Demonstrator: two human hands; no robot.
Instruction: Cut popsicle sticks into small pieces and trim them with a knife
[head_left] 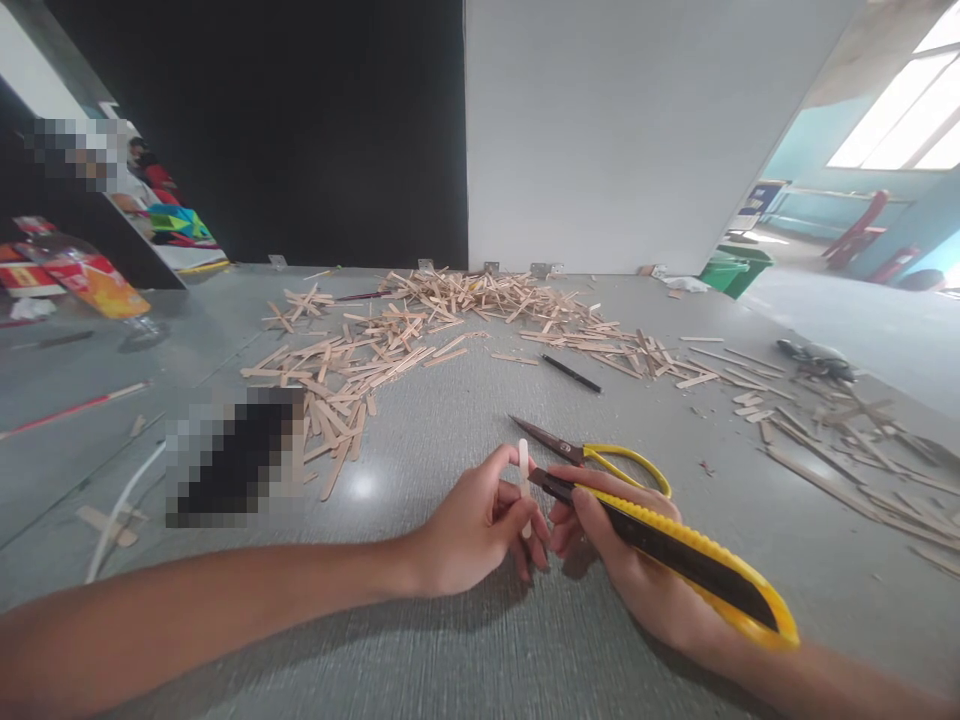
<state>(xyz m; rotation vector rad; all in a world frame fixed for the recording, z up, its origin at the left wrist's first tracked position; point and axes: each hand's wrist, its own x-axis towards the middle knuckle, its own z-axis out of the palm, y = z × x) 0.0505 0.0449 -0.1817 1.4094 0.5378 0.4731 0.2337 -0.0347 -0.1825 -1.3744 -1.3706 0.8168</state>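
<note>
Between the thumb and fingers of my left hand (pixel 472 525) a small wooden craft stick (pixel 524 460) is pinched upright. My right hand (pixel 637 565) is closed around a yellow and black utility knife (pixel 690 550). The knife's dark blade end meets or nearly meets the stick's right side; whether it cuts in I cannot tell. Just beyond both hands lie scissors (pixel 577 452) with yellow handles, partly behind my right hand. A black pen-like rod (pixel 571 373) rests farther off on the grey table (pixel 420 660).
Loose craft sticks (pixel 480 295) are heaped along the back and down the left. Cut strips and scraps (pixel 847 475) lie at right. A bottle (pixel 94 280) is on its side at far left, near a white cable (pixel 124 505). Black and white panels (pixel 645 130) stand behind.
</note>
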